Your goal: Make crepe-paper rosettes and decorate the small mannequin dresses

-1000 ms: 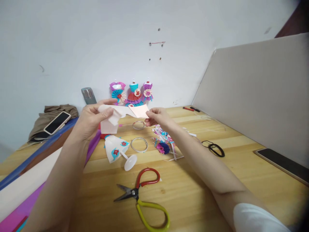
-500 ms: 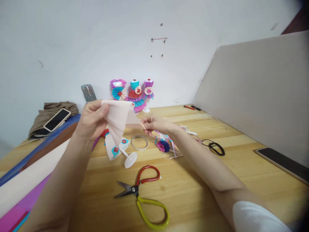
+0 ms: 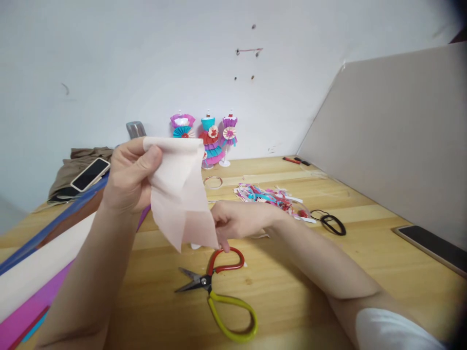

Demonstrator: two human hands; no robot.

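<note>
My left hand (image 3: 129,172) grips the top left corner of a pale pink sheet of thin paper (image 3: 171,177), with the thumb in front. The sheet hangs down in loose folds from a rolled top edge. At its lower right edge my right hand (image 3: 233,221) has curled fingers meeting the paper, partly hidden behind it. Just under those fingertips, scissors (image 3: 204,282) with one red and one yellow handle lie on the table, blades apart. Behind the sheet, a small white base (image 3: 196,246) peeks out; the rest of that stand is covered.
Three small decorated dress forms (image 3: 208,138) stand by the wall. Paper scraps (image 3: 268,195), a ring (image 3: 213,182), a black band (image 3: 332,225) and a phone (image 3: 430,248) lie on the wooden table (image 3: 302,306). Coloured paper sheets (image 3: 47,257), cloth (image 3: 67,170) and another phone (image 3: 90,175) are left.
My right hand has moved down toward the scissors, and the paper that stretched sideways now hangs lower and wider. The left hand has shifted slightly left and up. The view has tilted a little.
</note>
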